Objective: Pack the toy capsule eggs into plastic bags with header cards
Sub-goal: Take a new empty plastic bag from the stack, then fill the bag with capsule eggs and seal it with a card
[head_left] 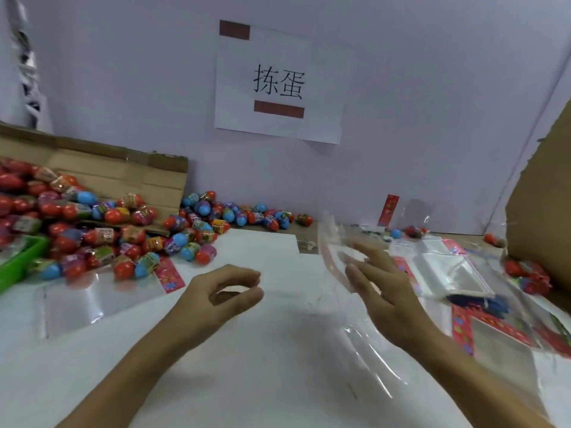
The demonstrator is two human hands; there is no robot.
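My right hand (386,285) is raised over the white table (247,366) with its fingers spread and nearly straight. A clear plastic bag (367,344) with a red-edged top is draped around it, blurred; I cannot tell whether the hand is inside the bag. My left hand (225,295) hovers to its left, fingers curled into a ring toward the thumb, with nothing seen in it. A heap of red and blue toy capsule eggs (102,239) lies at the left. More eggs (234,214) line the wall. A flat bag (71,301) with a red header card (170,274) lies beside the heap.
A torn cardboard box (123,171) and a green tray (18,261) sit at the left. Stacked clear bags (448,273) and red header cards (463,329) cover the right side, beside a tall cardboard wall (540,211). A paper sign (281,84) hangs on the back wall.
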